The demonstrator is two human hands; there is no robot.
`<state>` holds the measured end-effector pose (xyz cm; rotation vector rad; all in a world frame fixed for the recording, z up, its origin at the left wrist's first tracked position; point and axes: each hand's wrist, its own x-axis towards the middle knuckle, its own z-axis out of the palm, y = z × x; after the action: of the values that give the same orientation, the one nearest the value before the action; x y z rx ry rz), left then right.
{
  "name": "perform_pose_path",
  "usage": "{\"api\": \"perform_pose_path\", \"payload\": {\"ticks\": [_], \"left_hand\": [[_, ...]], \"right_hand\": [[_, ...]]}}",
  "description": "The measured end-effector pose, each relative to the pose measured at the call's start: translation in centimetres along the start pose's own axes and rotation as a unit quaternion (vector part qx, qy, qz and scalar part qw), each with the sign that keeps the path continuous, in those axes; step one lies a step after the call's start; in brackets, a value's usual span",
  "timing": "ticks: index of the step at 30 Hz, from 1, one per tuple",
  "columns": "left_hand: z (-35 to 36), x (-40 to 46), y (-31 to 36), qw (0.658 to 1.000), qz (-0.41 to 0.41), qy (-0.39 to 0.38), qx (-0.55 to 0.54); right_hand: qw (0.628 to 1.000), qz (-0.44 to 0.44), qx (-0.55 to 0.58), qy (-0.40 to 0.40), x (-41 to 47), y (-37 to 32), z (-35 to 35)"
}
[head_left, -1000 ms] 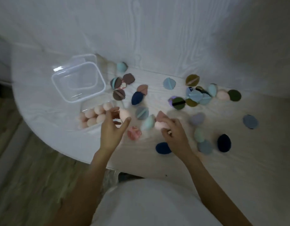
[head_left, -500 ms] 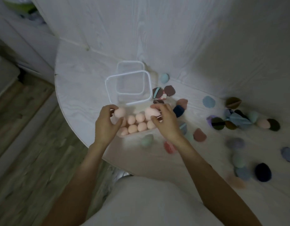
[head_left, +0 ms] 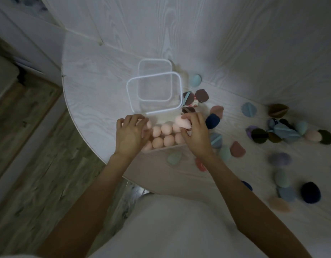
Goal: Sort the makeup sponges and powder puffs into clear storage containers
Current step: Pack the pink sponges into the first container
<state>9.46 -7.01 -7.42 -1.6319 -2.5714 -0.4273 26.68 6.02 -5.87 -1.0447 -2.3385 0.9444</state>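
A low clear container near the table's front edge holds several peach makeup sponges in rows. My right hand pinches one more peach sponge over the container's far right corner. My left hand curls over the container's left end, and another peach sponge peeks out past its fingertips. Behind them stands an empty clear square container. Powder puffs in blue, brown, green and navy lie scattered to the right, among them a navy puff beside my right hand.
The rounded table edge drops to a wooden floor on the left. A white wall rises just behind the containers. More puffs and a teal sponge lie at the front right, and a green sponge lies between my forearms.
Both hands carried peach sponges from the table's middle to the low container. The left hand now lowers over its left end, and the right holds its sponge at the far corner.
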Motion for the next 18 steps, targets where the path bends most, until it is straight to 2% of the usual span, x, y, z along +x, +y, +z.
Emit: {"api": "perform_pose_path", "payload": {"ticks": [6,10,13,18], "left_hand": [[-1.0,0.9,-0.1,0.996,-0.021,-0.045,-0.076],[-1.2,0.3,-0.6,0.997,0.015,-0.024,-0.065],[-1.0,0.9,-0.5,0.998,0.023,-0.04,-0.033],[-0.3,2.2,0.2,0.979,0.063,-0.156,0.114]], "right_hand": [[1.0,-0.005,0.003,0.002,-0.1,-0.1,-0.1],[1.0,0.0,0.002,0.001,-0.1,0.1,0.0],[1.0,-0.006,-0.004,0.004,-0.1,0.1,0.0],[1.0,-0.009,-0.002,0.009,-0.1,0.3,0.2]]}}
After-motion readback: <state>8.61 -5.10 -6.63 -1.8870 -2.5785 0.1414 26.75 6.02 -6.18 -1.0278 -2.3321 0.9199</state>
